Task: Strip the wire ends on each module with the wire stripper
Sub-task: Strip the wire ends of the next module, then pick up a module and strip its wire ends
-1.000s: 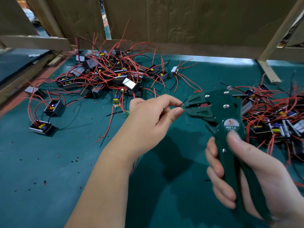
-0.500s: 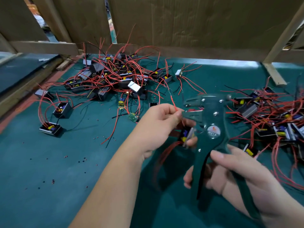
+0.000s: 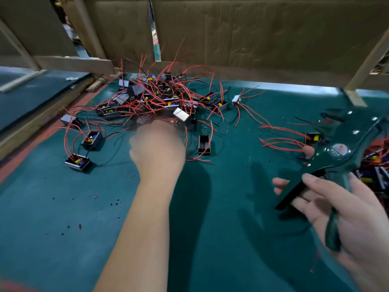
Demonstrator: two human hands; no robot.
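Note:
My right hand (image 3: 345,209) grips the dark green wire stripper (image 3: 336,157) by its handles at the right, its jaws pointing up and away. A small black module with red wires (image 3: 313,138) lies just left of the stripper head. My left hand (image 3: 156,148) is blurred with motion over the near edge of the big pile of black modules with red wires (image 3: 155,100); I cannot tell whether it holds anything. A lone module (image 3: 204,144) stands on end right of that hand.
A second heap of modules (image 3: 376,163) sits at the far right edge. Two loose modules (image 3: 92,141) (image 3: 77,162) lie at the left. The green mat (image 3: 231,207) carries scattered insulation bits. Cardboard and wooden framing (image 3: 252,39) close off the back.
My left hand has left the stripper jaws and moved left and away to the big pile. The module it held now lies by the stripper head. My right hand swung the stripper rightward.

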